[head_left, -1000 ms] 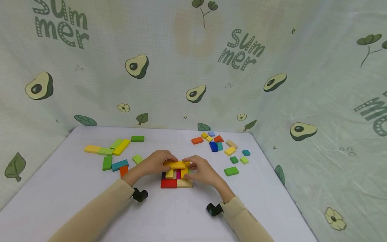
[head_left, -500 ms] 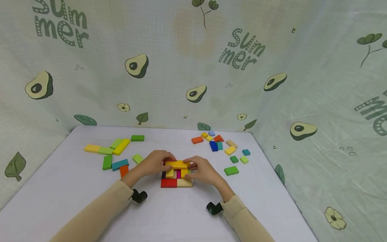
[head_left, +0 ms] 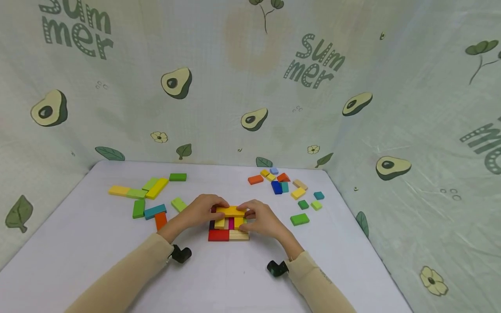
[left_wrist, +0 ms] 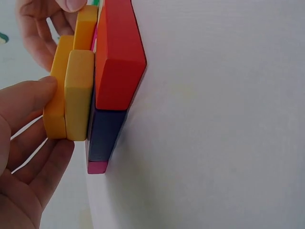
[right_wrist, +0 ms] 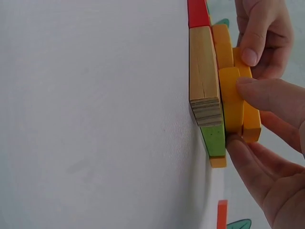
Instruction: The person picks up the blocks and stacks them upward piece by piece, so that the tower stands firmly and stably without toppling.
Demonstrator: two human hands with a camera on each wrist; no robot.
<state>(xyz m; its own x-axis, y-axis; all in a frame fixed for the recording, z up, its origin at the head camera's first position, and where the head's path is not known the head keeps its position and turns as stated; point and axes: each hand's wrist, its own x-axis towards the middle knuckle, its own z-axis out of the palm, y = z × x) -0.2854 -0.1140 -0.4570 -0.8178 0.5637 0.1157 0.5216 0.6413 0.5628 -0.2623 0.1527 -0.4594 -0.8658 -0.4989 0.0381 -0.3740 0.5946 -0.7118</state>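
Observation:
Both hands work at a low stack of wooden building blocks. Across the top lies a long orange-yellow block (head_left: 231, 211). My left hand (head_left: 206, 211) pinches its left end, thumb on the near face and fingers behind. Two yellow blocks stand below it, a paler left block (left_wrist: 79, 95) and a right block (right_wrist: 231, 100). With thumb in front and fingertips at its back, my right hand (head_left: 261, 219) grips that right block, close beside the top block's right end. The bottom layer shows a red block (head_left: 218, 235), a plain wood block (right_wrist: 206, 71), dark blue and green blocks.
Loose blocks lie on the white table (head_left: 242, 282): green, yellow, a teal block (head_left: 155, 211) and an orange block (head_left: 160, 221) at left. Several small blocks, including a dark blue block (head_left: 276, 188) and a green block (head_left: 299, 219), lie at right. Printed cloth (head_left: 219, 52) hangs behind.
The long top block has slid slightly to the right over the two yellow blocks, with my left fingers on it. My right hand has stayed almost in place.

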